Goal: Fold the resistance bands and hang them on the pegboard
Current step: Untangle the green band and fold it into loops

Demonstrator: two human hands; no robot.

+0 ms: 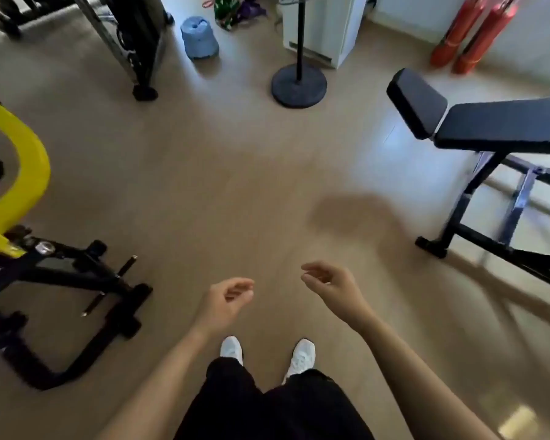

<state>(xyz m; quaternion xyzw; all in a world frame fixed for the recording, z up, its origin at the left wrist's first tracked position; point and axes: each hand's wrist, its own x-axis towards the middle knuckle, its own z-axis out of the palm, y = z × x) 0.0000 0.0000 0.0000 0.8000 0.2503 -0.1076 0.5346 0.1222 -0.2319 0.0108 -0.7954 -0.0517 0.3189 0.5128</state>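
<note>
My left hand (226,300) hangs in front of me over the tan floor, fingers loosely curled, holding nothing. My right hand (329,285) is beside it at about the same height, fingers also loosely curled and empty. A heap of green and purple bands (235,9) lies on the floor at the far wall, well beyond both hands; blur keeps me from telling them apart. No pegboard shows in this view.
A black weight bench (489,122) stands at the right. A yellow and black exercise machine (29,249) fills the left. Ahead are a round black stand base (299,85), a blue stool (199,38), a white cabinet (324,27) and two red cylinders (470,36).
</note>
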